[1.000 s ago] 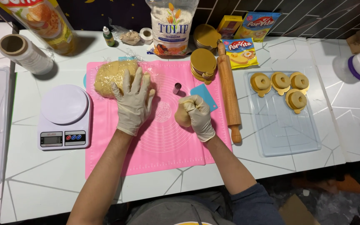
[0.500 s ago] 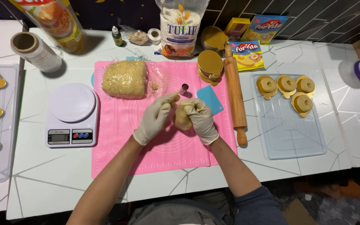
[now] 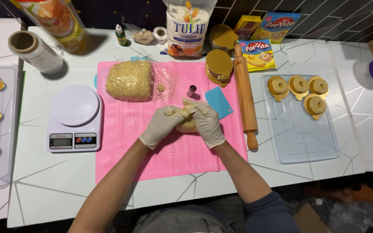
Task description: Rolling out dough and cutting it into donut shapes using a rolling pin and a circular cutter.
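Both of my gloved hands meet over the pink silicone mat (image 3: 121, 142). My left hand (image 3: 160, 126) and my right hand (image 3: 206, 123) are closed together around a small lump of yellow dough (image 3: 187, 125), most of it hidden between the fingers. Up and to the left on the mat lies a large block of dough (image 3: 129, 80) on clear plastic wrap, with a small crumb (image 3: 161, 88) beside it. A small metal ring cutter (image 3: 191, 91) and a blue scraper (image 3: 219, 102) rest just beyond my hands.
A white kitchen scale (image 3: 74, 118) stands left of the mat, a wooden rolling pin (image 3: 244, 97) on its right edge. A clear tray (image 3: 301, 129) holds ring-shaped pieces on gold boards (image 3: 298, 86). Gold boards (image 3: 219, 67), a flour bag (image 3: 188, 28), packets and a film roll (image 3: 35, 51) line the back.
My left hand left the big dough block and came to the small lump in my right hand. Both hands now grip it together near the mat's middle.
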